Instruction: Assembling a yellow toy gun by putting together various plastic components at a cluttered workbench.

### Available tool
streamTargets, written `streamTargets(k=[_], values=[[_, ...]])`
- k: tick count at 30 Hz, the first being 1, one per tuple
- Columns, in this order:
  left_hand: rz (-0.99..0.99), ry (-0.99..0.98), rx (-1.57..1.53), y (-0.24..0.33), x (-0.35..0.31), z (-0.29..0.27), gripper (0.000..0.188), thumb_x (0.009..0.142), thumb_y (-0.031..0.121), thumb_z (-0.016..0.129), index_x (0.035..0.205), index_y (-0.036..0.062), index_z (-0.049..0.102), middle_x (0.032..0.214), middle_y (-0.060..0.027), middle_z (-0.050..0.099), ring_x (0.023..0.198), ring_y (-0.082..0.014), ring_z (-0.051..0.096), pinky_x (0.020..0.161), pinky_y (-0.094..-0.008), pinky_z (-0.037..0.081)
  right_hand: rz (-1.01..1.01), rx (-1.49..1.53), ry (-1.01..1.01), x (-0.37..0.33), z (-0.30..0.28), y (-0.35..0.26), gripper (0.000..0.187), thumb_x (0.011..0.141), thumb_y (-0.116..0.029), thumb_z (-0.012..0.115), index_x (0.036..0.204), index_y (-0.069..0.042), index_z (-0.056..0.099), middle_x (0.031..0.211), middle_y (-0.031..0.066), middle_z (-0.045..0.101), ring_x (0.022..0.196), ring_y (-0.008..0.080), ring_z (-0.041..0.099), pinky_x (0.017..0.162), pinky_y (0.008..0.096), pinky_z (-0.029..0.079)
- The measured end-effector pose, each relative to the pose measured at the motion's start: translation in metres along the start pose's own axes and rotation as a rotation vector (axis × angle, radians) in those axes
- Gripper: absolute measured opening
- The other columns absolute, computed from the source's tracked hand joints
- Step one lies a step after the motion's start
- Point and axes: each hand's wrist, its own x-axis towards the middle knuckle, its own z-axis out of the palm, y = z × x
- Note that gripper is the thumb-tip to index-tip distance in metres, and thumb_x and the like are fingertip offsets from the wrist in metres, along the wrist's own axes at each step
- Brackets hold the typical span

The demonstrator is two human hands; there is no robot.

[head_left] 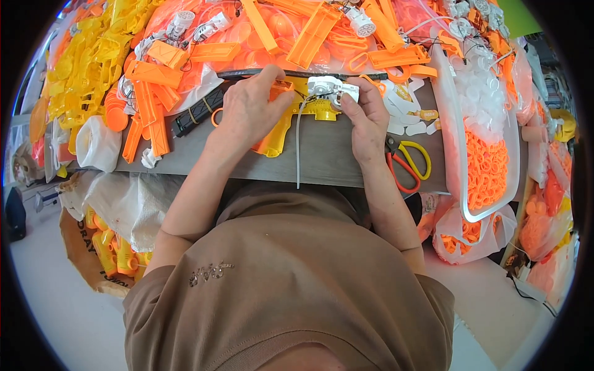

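In my right hand (pixel 369 120), between thumb and fingers, is a white plastic mechanism (pixel 333 88) with thin wires. A thin clear tube (pixel 298 148) hangs down from it past the table edge. My left hand (pixel 253 105) is curled with thumb and forefinger around an orange plastic piece (pixel 281 90); its other fingers are partly hidden. Below and between the hands lies a yellow plastic toy shell (pixel 273 141), with another yellow section (pixel 324 110) under the white mechanism. Scissors (pixel 408 166) with one red and one yellow handle loop lie right of my right hand.
Orange housings (pixel 151 114) and white mechanisms (pixel 211 27) cover the far side. A black bar-shaped object (pixel 197 114) lies left of my left hand. Yellow shells (pixel 86 74) pile up far left. At right stands a clear bin (pixel 455 154) of small orange parts. White stickers (pixel 399 114) lie nearby.
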Motion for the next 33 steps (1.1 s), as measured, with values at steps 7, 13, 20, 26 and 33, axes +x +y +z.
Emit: streamTargets(k=[7,13,20,26,33], values=[[0.212,0.219,0.029,-0.010,-0.002,0.022,0.027,0.078,0.016,0.065,0.101,0.0043,0.057,0.082,-0.0149,0.063,0.076,-0.0325,0.062,0.069,-0.0401,0.049,0.004,-0.001,-0.010,0.000,-0.002,0.001,0.029,0.088,-0.006,0.058,0.115,-0.001,0.051,0.104,0.0076,0.059,0.093,0.0127,0.057,0.081,0.0281,0.049],[0.307,0.265,0.090,-0.015,-0.009,0.025,0.026,0.076,0.006,0.062,0.102,0.0044,0.058,0.084,-0.0140,0.062,0.077,-0.0304,0.061,0.066,-0.0397,0.049,-0.013,0.007,-0.015,0.000,-0.001,0.001,0.029,0.088,-0.006,0.059,0.115,-0.001,0.050,0.104,0.0074,0.059,0.093,0.0129,0.057,0.081,0.0279,0.049],[0.320,0.296,0.090,-0.023,-0.012,0.032,0.026,0.076,0.007,0.063,0.102,0.0046,0.059,0.080,-0.0119,0.060,0.075,-0.0280,0.061,0.064,-0.0378,0.049,0.004,0.007,-0.013,0.001,0.000,0.000,0.028,0.088,-0.006,0.058,0.115,-0.001,0.051,0.103,0.0073,0.060,0.093,0.0128,0.058,0.081,0.0271,0.049],[0.299,0.310,0.046,-0.023,-0.010,0.032,0.024,0.076,0.007,0.064,0.100,0.0054,0.060,0.081,-0.0122,0.061,0.073,-0.0293,0.061,0.062,-0.0381,0.049,0.080,-0.005,-0.022,0.005,-0.001,-0.004,0.027,0.088,-0.006,0.059,0.113,-0.001,0.052,0.100,0.0069,0.062,0.090,0.0121,0.059,0.079,0.0266,0.049],[0.216,0.289,-0.034,-0.021,-0.007,0.031,0.024,0.075,0.009,0.064,0.099,0.0079,0.059,0.084,-0.0104,0.064,0.071,-0.0286,0.063,0.060,-0.0380,0.049,0.076,0.010,0.001,0.005,-0.002,-0.001,0.026,0.087,-0.005,0.059,0.112,0.000,0.052,0.099,0.0072,0.061,0.088,0.0119,0.059,0.077,0.0266,0.050]])
